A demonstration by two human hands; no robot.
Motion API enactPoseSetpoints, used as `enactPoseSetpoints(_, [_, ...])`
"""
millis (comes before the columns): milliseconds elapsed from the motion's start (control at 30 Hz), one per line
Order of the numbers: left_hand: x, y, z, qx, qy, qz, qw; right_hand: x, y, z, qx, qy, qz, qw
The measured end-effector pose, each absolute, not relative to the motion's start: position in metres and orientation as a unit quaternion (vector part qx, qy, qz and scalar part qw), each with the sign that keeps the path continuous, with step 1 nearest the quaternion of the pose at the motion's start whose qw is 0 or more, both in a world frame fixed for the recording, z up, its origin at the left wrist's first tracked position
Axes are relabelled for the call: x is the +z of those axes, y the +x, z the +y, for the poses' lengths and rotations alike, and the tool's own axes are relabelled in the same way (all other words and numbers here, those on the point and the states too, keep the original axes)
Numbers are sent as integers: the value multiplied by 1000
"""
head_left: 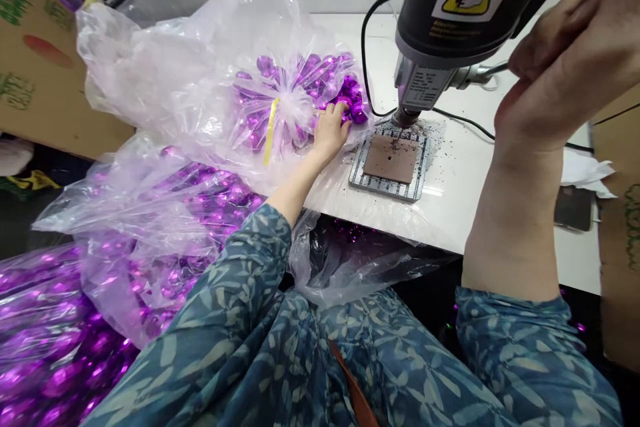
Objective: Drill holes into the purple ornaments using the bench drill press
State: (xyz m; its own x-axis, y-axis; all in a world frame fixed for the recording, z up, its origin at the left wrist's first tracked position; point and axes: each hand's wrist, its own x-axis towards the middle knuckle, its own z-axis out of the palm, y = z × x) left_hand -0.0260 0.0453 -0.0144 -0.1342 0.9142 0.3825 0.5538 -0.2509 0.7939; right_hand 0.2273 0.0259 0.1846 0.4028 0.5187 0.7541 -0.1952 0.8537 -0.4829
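The person's left hand (pixel 331 133) is on the small pile of shiny purple balls (pixel 354 101) at the mouth of a big clear bag (pixel 200 73). Its fingers are bent over the balls, but one cannot tell if they pinch one. The balls are on the left part of the white table (pixel 465 200), left of the machine (pixel 450 33). A yellow strip (pixel 271 133) lies on the bag beside the left wrist.

The right hand (pixel 565 60) is up high, curled tight around the end of the machine's rod (pixel 480 75). The machine's tip is over the back of a brown pad (pixel 393 163). The pad has a dark spot and sits on a gray base (pixel 357 177) near the table's front edge. Black crumbs (pixel 435 140) are all around there.

More bags of purple balls (pixel 55 340) are down past the table's left side. Another clear bag (pixel 345 273) hangs below the front edge. By the right edge, a phone (pixel 574 208) lies next to white paper (pixel 585 172). A brown box (pixel 60 80) stands at the far left.
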Motion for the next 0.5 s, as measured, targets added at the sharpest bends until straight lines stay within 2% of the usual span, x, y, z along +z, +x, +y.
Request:
enactPoseSetpoints(167, [-36, -31, 76, 437, 630, 611, 196, 179, 227, 35, 205, -101, -490, 841])
enactPoseSetpoints(500, [-20, -31, 6, 493, 665, 531, 180, 182, 219, 30, 212, -81, -478, 848])
